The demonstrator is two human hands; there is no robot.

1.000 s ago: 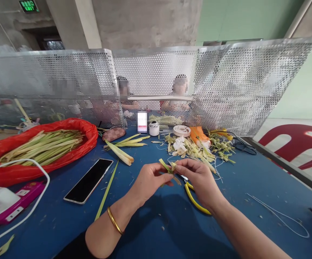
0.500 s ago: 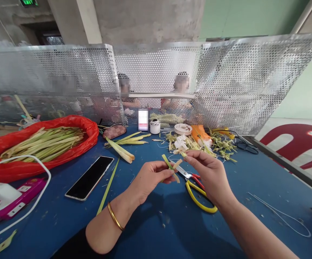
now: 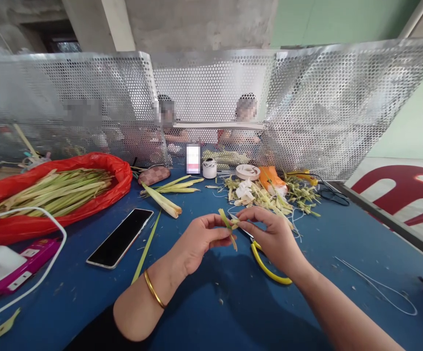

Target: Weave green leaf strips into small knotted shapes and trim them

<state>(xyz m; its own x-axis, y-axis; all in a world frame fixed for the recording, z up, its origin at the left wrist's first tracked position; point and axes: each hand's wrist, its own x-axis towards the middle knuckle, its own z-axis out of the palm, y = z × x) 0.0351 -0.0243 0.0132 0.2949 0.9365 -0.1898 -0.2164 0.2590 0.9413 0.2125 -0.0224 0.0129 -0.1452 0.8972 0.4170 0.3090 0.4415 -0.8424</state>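
Observation:
Between thumb and fingers, my left hand [image 3: 209, 236] pinches a small piece of crossed, folded leaf strips [image 3: 226, 219], green and pale straw in colour. My right hand [image 3: 270, 234] is closed at the right side of that piece, its thumb and forefinger pinching the pale end of a strip. The fingertips of both hands nearly meet. Partly hidden under my right hand, a pair of scissors with yellow handles [image 3: 266, 268] lies on the blue table [image 3: 204, 312]. A long green leaf strip [image 3: 147, 248] rests left of my left wrist.
A smartphone [image 3: 121, 238] lies at left, near a purple power strip [image 3: 21, 265] and a red bag [image 3: 118, 183] of leaves. Pale stalks [image 3: 165, 202], a white jar [image 3: 209, 168], a tape roll [image 3: 248, 172] and leaf scraps [image 3: 270, 197] sit farther back, before a perforated metal screen [image 3: 211, 87].
My right hand has moved left and slightly down, bringing its pinched end against the leaf strips in my left hand. My left hand stays nearly in place.

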